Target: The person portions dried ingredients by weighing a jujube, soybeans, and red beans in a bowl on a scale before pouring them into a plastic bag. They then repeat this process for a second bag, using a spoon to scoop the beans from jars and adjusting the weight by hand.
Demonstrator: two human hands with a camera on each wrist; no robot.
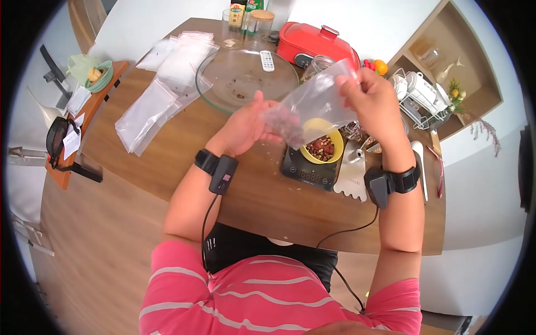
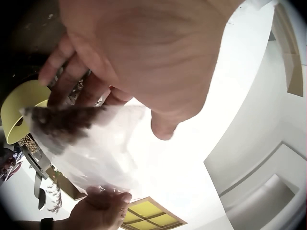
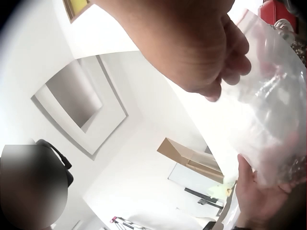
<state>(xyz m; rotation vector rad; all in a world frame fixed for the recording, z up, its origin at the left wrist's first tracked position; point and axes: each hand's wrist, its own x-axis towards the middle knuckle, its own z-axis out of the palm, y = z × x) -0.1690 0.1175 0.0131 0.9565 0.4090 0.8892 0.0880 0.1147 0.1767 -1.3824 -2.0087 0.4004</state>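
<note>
A clear plastic zip bag (image 1: 324,95) with dark dried bits (image 1: 288,129) in its lower corner hangs tilted over the table. My right hand (image 1: 377,103) pinches the bag's top edge between thumb and fingers. At the bag's lower end, my left hand (image 1: 243,127) has its fingers extended alongside the dark contents, palm toward the bag. Right below the bag, a yellow bowl (image 1: 338,140) holds small pale beans or seeds and reddish pieces. It stands on a black kitchen scale (image 1: 304,174), whose digits are too blurred to read. The bag covers part of the bowl.
A large glass bowl (image 1: 204,92) with a few crumbs stands behind my left hand. Flat empty zip bags (image 1: 148,114) lie at left. A red electric cooker (image 1: 312,42), a scalloped metal scraper (image 1: 350,176), jars and a white dish rack (image 1: 419,92) surround the right side.
</note>
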